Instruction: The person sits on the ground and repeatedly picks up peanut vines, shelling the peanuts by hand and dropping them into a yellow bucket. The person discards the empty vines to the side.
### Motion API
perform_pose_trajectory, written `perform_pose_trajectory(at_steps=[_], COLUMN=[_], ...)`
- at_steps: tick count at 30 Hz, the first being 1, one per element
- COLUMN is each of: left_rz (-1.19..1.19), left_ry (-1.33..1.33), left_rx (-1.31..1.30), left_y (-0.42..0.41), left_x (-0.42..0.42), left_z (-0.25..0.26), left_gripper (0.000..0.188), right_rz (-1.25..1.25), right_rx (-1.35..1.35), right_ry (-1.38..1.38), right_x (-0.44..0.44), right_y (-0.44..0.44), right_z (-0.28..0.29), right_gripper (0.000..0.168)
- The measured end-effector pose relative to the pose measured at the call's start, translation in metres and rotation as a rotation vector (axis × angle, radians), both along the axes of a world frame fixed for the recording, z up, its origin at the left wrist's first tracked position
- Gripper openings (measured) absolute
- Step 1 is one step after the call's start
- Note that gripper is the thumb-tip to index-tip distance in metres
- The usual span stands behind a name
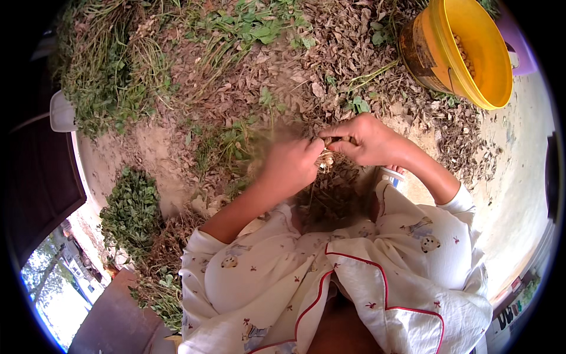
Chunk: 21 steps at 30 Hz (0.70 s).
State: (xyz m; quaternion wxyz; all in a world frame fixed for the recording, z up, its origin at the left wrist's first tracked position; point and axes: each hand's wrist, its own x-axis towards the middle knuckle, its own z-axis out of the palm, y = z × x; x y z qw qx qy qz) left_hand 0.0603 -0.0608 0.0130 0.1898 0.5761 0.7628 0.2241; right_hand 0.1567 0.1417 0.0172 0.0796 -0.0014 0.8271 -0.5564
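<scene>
Before my lap, my left hand (pixel 294 163) is closed around a peanut plant near its roots, and motion blurs its outer edge. Pale roots and pods (pixel 326 159) of that plant show between the two hands. Close against it on the right, my right hand (pixel 369 140) pinches a brownish peanut pod (pixel 347 139) between thumb and fingers. Leafy green stems (pixel 239 144) reach out past the left hand, partly blurred. At the upper right a yellow bucket (pixel 488 53) leans towards me, with several loose peanuts (pixel 464 55) inside.
Dry brown leaves (pixel 283 73) cover much of the ground. Pulled plants lie in a large heap (pixel 110 75) at the upper left and a smaller pile (pixel 132 210) at left. A white container (pixel 63 111) stands at the left edge, a purple one (pixel 524 48) behind the bucket.
</scene>
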Motion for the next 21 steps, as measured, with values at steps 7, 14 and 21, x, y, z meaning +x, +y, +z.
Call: perform_pose_trajectory(at_steps=[7, 14, 21], left_rz=[0.036, 0.156, 0.339], left_ry=[-0.126, -0.296, -0.568], left_rx=[-0.016, -0.167, -0.360], left_y=[0.001, 0.007, 0.011], left_x=[-0.005, -0.008, -0.022], left_z=[0.001, 0.011, 0.019], left_gripper=[0.026, 0.013, 0.031], right_rz=[-0.116, -0.443, -1.145], right_rx=[0.192, -0.508, 0.517], right_ry=[0.182, -0.307, 0.612], right_x=[0.004, -0.004, 0.017], right_y=[-0.013, 0.007, 0.146], right_z=[0.002, 0.014, 0.073], right_gripper=[0.014, 0.007, 0.024])
